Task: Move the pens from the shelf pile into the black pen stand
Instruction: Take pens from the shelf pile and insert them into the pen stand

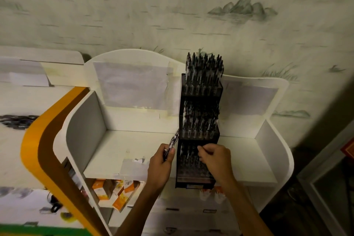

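The left hand gripped a small bundle of pens, tips angled up toward the left edge of the black pen stand. The right hand was at the stand's lowest tier with its fingers curled; whether it pinched a pen there could not be told. By judgement, the step was seating pens in the lower tier: each pen should be fed singly from the left-hand bundle, aligned with a free slot and lowered straight, so that neighbouring pens are not dislodged. The stand stood on the white shelf, right of centre, its upper and middle tiers already filled with pens. No loose pile showed on the shelf, only tape patches. Below the shelf, orange boxes occupied a lower compartment. Behind, the shelf's curved backboard met a wall papered with a pale landscape pattern; the lighting was dim.
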Tool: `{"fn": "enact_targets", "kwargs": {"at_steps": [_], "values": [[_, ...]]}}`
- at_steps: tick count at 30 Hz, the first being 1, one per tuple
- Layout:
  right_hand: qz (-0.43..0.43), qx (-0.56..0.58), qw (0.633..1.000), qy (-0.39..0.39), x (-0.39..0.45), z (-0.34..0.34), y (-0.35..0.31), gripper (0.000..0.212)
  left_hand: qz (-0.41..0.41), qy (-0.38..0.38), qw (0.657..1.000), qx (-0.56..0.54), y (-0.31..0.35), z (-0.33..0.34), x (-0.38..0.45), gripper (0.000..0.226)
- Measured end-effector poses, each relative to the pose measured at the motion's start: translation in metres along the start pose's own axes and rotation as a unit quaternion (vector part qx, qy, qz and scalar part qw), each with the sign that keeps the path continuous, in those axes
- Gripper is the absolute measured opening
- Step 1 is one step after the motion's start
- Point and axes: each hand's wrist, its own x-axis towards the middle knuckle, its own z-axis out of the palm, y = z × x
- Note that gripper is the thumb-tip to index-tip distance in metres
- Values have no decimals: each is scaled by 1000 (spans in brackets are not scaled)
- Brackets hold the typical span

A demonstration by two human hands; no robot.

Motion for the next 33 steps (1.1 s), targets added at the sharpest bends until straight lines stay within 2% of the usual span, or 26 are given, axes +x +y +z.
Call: {"fn": "enact_targets", "kwargs": {"at_steps": [4,12,17,21,24,28,33], "values": [[-43,68,997,-19,0,8,-23,8,9,-13,999,49,0,1,-2,15],[29,162,984,-61,-3,20,-38,11,55,-49,990,120,-3,4,-4,7],[94,236,966,-40,-4,22,-38,11,53,-68,989,121,-3,-1,-3,10],[94,274,957,10,-2,15,-38,13,-1,-74,986,149,-7,-9,-3,21],[67,242,968,26,4,6,-37,15,-30,-63,989,130,-14,-19,-3,24],[-14,115,992,39,7,3,-31,14,-34,-45,996,73,-13,-29,-4,8],[-92,3,995,48,4,10,-29,10,-7,-22,998,63,-10,-36,-5,18]]}}
